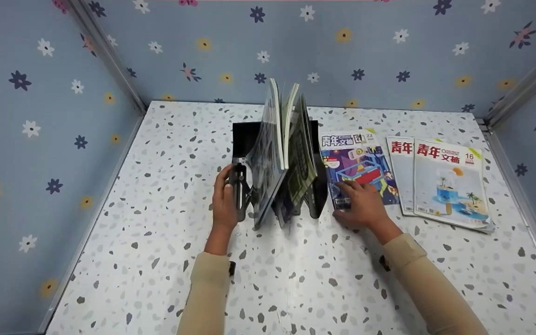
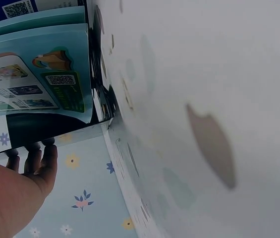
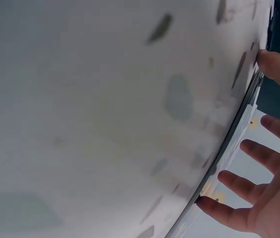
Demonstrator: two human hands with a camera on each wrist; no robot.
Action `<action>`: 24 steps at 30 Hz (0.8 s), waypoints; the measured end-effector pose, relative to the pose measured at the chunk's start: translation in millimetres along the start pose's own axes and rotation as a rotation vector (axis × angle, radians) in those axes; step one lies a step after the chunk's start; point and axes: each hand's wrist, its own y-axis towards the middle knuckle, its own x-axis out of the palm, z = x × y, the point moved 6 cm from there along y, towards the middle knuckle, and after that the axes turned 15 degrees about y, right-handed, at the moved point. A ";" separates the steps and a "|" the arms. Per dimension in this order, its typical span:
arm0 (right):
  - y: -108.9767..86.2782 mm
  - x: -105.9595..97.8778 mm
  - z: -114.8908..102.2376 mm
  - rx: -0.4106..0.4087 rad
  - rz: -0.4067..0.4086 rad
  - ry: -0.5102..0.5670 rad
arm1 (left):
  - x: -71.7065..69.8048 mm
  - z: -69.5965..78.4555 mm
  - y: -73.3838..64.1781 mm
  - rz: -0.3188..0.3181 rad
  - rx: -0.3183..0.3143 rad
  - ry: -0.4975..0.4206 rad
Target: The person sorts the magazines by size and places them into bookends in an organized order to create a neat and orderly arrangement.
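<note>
A black adjustable bookend stands mid-table with several books and magazines upright in it, their tops fanned apart. My left hand is at its left end; in the left wrist view the fingertips touch the outer side of the end panel. To the right of the bookend, a colourful magazine lies flat, cover up. My right hand rests over its lower left part, fingers spread. In the right wrist view the thumb and little-separated fingertips meet the magazine's thin edge.
Two more magazines lie overlapping to the right, the upper one with a beach picture and the lower one partly covered. Flower-patterned panels enclose the speckled white table at the back and both sides.
</note>
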 end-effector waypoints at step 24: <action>9.8 -9.8 6.2 0.013 -0.056 0.071 | -0.3 -1.9 0.5 0.015 0.001 -0.003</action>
